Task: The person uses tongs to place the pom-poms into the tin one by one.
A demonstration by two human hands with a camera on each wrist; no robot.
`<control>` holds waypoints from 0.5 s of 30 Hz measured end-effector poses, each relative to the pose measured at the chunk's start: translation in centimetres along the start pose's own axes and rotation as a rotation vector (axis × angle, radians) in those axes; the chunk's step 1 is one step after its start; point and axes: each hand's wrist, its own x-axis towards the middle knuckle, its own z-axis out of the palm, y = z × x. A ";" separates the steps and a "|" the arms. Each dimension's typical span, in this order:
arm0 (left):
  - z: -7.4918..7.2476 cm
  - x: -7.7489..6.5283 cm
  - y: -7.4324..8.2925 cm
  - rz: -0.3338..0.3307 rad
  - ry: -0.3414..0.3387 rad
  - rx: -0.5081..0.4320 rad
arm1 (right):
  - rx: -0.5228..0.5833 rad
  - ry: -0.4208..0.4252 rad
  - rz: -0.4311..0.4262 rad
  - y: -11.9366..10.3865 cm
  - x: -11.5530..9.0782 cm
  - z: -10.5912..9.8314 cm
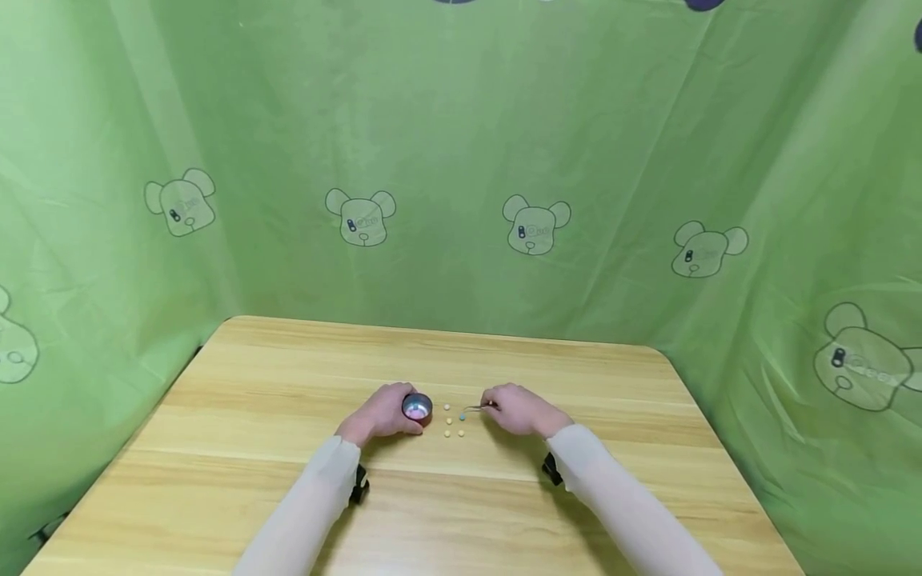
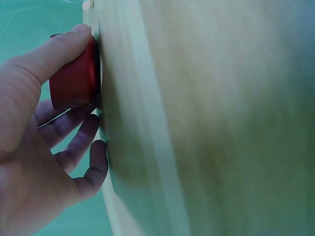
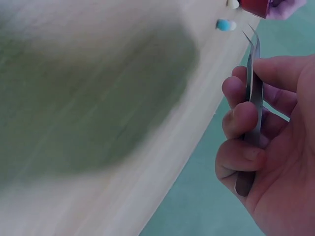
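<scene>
My left hand (image 1: 383,412) grips a small red cup (image 2: 76,78) by its side, thumb and fingers around it, on the tabletop. The cup's inside looks like bare metal, with something pinkish at the bottom. In my right hand (image 3: 275,128) is a pair of bent-tip metal tweezers (image 3: 255,93), pinched between thumb and fingers. Their two tips stand slightly apart and hold nothing. Just beyond the tips lies a blue bead (image 3: 223,25), or similar small round piece. Between the hands, several pale yellow pieces (image 1: 447,434) and a whitish one (image 1: 446,407) lie loose.
The wood-grain table (image 1: 288,360) has rounded far corners. Green curtains (image 1: 446,120) printed with bear heads hang behind it and on both sides. Black straps (image 1: 358,485) with cameras sit at the wrists over light sleeves (image 1: 627,504).
</scene>
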 end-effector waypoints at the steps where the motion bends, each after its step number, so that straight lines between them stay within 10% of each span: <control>1: 0.0 0.0 0.0 0.000 -0.001 -0.004 | 0.000 -0.001 0.003 0.1 0.0 0.1; 15: 0.0 -0.2 0.2 -0.019 -0.005 -0.004 | 0.008 -0.009 0.011 0.5 -0.1 0.9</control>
